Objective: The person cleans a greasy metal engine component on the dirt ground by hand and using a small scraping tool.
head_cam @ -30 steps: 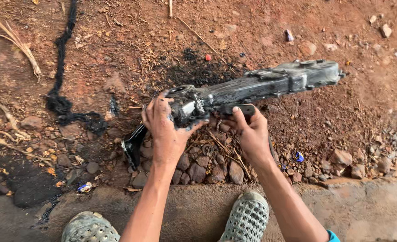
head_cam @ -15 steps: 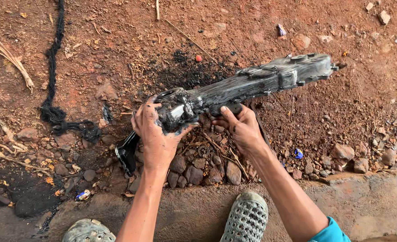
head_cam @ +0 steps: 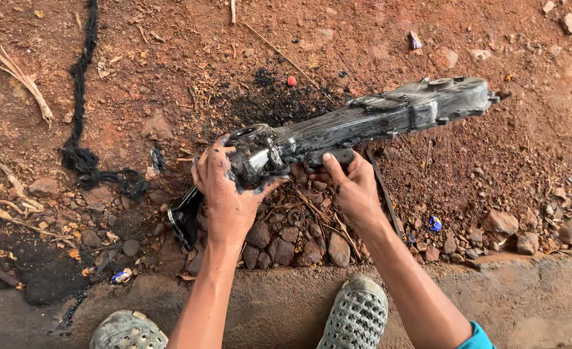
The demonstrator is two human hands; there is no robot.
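Since the earlier frame the long, soot-black metal engine cover (head_cam: 363,123) has tipped a little more, its far end riding higher toward the upper right of the view, while both hands have kept much the same grip. Left hand (head_cam: 224,194) wraps the near, rounded end from below, its greasy fingers (head_cam: 211,161) clamped around the casting where a ring-shaped opening shows; held there, that end appears to be carried in the palm and kept from rolling. Right hand (head_cam: 350,187) sits just beside it, fingers closed under the cover's lower edge with the thumb pressed on its side, so it props the middle of the piece.

The cover is lifted off the red dirt ground (head_cam: 169,77), above a patch of black, oily soil (head_cam: 266,103). Its long axis runs from lower left to upper right, near end at the left hand, bolt-lugged far end pointing toward the ground's upper right corner. A black frayed rope (head_cam: 79,123) trails along the left side, small stones (head_cam: 292,239) lie under the hands, and two grey perforated clogs (head_cam: 353,317) rest on a concrete kerb (head_cam: 544,304) at the bottom edge.
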